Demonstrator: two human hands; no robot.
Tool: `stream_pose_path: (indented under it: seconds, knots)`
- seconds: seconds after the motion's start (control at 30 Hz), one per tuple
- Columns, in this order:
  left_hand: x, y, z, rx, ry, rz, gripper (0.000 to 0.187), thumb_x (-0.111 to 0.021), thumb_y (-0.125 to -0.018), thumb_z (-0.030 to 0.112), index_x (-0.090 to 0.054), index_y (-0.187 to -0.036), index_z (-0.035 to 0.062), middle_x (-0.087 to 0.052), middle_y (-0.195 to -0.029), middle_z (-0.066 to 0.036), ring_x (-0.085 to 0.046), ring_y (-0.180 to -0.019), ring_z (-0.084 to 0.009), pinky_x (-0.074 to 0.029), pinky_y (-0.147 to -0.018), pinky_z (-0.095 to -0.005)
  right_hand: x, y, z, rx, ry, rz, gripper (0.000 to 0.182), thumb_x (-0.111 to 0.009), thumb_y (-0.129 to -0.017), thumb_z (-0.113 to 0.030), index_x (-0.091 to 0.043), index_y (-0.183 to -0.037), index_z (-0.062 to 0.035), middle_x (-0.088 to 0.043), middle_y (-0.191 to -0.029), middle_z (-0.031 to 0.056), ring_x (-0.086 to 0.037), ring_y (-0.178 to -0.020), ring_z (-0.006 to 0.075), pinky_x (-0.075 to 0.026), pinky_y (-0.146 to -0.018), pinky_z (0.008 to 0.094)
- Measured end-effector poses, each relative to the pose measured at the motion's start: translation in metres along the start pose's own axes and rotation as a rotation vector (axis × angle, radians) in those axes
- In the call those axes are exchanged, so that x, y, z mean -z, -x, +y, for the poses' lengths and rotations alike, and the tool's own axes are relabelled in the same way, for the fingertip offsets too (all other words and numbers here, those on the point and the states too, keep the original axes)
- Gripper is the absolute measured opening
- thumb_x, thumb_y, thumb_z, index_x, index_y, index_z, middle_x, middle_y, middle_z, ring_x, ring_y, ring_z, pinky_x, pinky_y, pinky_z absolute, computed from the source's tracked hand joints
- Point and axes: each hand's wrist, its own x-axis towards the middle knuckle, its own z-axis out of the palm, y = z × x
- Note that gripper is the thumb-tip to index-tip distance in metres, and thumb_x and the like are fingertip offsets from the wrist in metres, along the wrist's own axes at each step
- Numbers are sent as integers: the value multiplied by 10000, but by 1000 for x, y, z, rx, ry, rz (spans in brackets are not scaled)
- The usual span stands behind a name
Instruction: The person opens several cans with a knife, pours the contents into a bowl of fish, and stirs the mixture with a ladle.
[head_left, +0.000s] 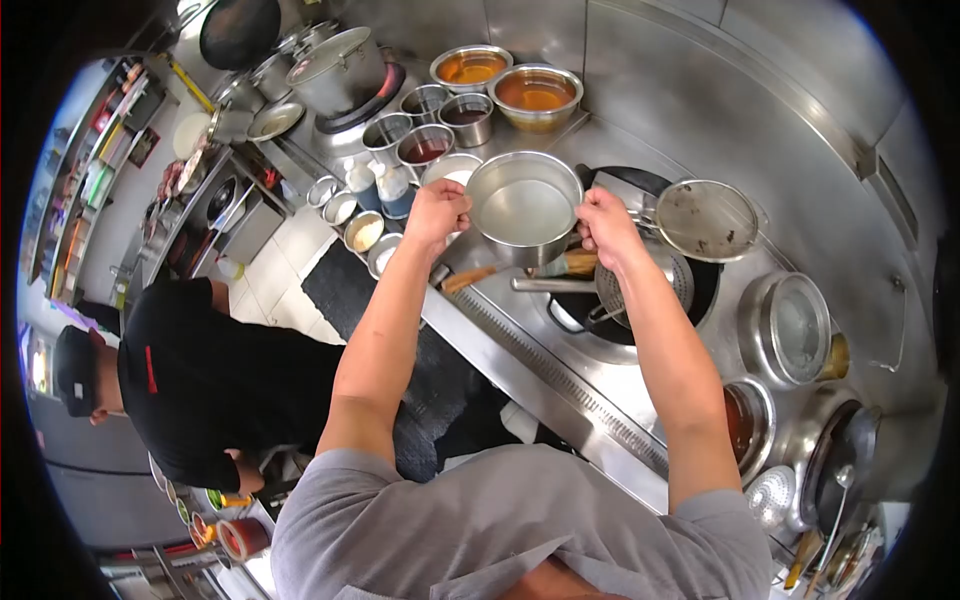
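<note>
While the right forearm and a perforated ladle (678, 270) cover much of the black wok (706, 285) at right, the pale contents of the steel pot (530, 250) are hard to make out. Sauce containers (425, 147) crowd its far left side, and a mesh strainer (708, 220) lies to its right. Both arms extend forward, left hand (440, 213) and right hand (608, 222) apart, clamped on opposite sides of the pot's rim above the worktop.
</note>
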Motion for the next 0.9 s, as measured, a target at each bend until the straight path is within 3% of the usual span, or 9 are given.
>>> stream_pose_path:
  seconds: [0.43, 0.5, 0.7, 0.9]
  knots:
    - [19, -254, -18, -6, -26, -235, 146, -656, -870, -9, -590, -999, -5, -594, -794, -48, -568, -608, -117, -493, -530, -262, -25, -187, 7, 9, -64, 249, 177, -571, -852, -11, -451, -767, -108, -454, -652, 10, -457, -543, 118, -320, -425, 252]
    - [18, -288, -31, 11, -64, -229, 165, -645, -877, 9, -592, -1029, -29, -614, -811, -78, -596, -609, -153, -511, -524, -300, -28, -215, 13, 2, -39, 333, 160, -553, -858, -5, -456, -784, -109, -460, -651, 11, -461, -544, 118, -322, -421, 254]
    - [19, -358, -66, 43, -172, -195, 247, -612, -933, 199, -640, -950, -46, -644, -783, -125, -616, -614, -186, -522, -556, -341, -28, -283, 50, -55, -5, 352, 133, -547, -876, -21, -468, -809, -104, -484, -664, 23, -489, -529, 129, -364, -418, 266]
    - [24, -400, -103, 173, -198, -141, 401, -580, -948, 321, -631, -1035, -67, -650, -819, -154, -602, -630, -227, -496, -576, -368, -40, -326, 89, -130, -35, 410, 107, -542, -867, -26, -480, -842, -109, -493, -671, 28, -523, -545, 147, -434, -456, 297]
